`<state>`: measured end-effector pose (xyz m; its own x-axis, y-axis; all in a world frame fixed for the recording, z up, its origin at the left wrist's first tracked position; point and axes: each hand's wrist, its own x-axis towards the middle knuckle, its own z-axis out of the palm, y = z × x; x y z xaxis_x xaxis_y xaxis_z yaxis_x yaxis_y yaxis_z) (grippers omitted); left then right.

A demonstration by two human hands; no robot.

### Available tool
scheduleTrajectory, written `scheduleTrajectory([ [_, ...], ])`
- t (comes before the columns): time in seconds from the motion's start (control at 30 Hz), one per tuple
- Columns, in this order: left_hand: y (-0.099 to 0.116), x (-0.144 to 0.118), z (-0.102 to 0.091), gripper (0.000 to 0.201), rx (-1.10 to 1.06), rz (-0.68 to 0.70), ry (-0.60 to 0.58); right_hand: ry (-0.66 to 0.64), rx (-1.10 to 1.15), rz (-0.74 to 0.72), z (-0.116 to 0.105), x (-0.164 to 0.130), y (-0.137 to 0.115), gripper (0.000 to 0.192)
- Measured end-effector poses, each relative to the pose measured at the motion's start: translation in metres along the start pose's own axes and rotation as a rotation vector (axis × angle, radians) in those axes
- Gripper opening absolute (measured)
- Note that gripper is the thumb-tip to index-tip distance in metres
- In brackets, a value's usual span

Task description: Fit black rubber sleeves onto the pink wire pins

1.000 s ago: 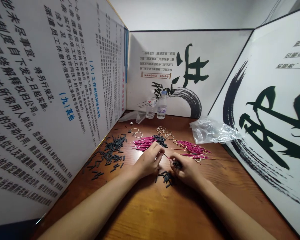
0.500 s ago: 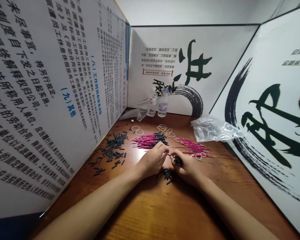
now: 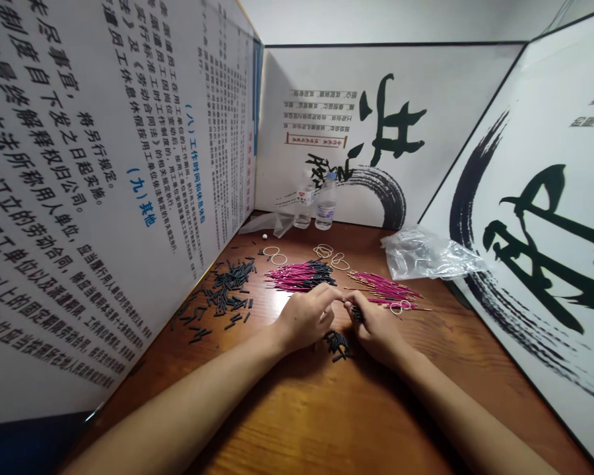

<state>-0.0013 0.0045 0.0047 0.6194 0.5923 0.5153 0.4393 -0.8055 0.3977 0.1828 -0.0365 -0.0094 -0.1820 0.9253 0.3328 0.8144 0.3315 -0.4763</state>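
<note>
My right hand is curled around several short black tubes, their ends showing at the fingers. My left hand reaches across, its index fingertip meeting the right thumb and fingertips. Its other fingers are bent inward, and whatever they pinch is hidden. Below and between both hands lies a small heap of black tubes on the table. Just beyond the left hand is a bundle of thin pink sticks with black pieces at their right ends. More pink sticks with tan ends lie beyond the right hand.
A larger pile of black tubes spreads to the left. Rubber bands lie behind the sticks. Two water bottles stand at the back, and a clear plastic bag lies back right. Printed panels enclose the wooden table.
The left index finger has straightened toward the right hand's fingertips. A thin black piece seen between the hands is now out of sight. The whole view has shifted slightly.
</note>
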Motion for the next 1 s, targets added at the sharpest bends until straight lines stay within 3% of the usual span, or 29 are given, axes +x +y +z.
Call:
scheduleTrajectory([
  [0.23,0.0003,-0.0001,-0.0035,0.031,-0.119,-0.023,0.028,-0.036,-0.055,0.008,-0.003,-0.0008,-0.001,0.021],
  [0.47,0.0022,-0.0022,-0.0032,0.035,-0.129,0.041,-0.068,-0.014,-0.012,-0.011,-0.0013,-0.0005,0.0001,0.014],
  [0.63,0.0018,-0.0011,-0.0041,0.026,-0.138,-0.015,-0.055,0.144,0.142,0.053,-0.0017,0.0013,-0.0016,0.026],
  [0.73,0.0005,0.0012,-0.0058,0.018,-0.11,-0.045,-0.13,0.235,0.287,0.093,-0.0027,0.004,0.0003,0.034],
  [0.87,0.0003,0.0032,-0.0046,0.014,-0.058,0.006,-0.238,0.168,0.297,0.131,-0.0001,0.008,0.006,0.041],
  [1.0,-0.0005,0.0027,-0.001,0.013,-0.034,0.035,-0.273,0.107,0.246,0.114,0.0036,0.0082,0.0068,0.041],
])
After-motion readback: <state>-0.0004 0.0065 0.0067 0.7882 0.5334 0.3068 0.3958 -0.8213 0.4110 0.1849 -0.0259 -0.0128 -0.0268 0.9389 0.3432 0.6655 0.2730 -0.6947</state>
